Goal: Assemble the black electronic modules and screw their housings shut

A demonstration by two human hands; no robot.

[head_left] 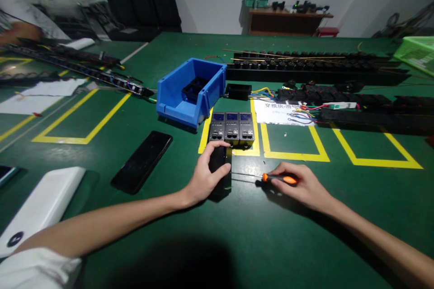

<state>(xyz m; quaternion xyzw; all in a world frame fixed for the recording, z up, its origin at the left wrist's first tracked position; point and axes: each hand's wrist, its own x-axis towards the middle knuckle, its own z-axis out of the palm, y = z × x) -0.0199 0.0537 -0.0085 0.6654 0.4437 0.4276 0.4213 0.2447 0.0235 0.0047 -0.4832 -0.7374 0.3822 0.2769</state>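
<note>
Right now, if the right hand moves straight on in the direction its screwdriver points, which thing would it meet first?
Most likely the side of the black block, held by the left hand: the screwdriver in the right hand points at it. Depth is hard to judge; they may be touching.

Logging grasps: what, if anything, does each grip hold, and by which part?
Left grip: a black box, by its far end and right edge. Right grip: a screwdriver, by its handle.

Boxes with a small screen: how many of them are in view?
3, side by side beyond the left hand: left box, middle box, right box. The held block may be one more, its face hidden.
</note>
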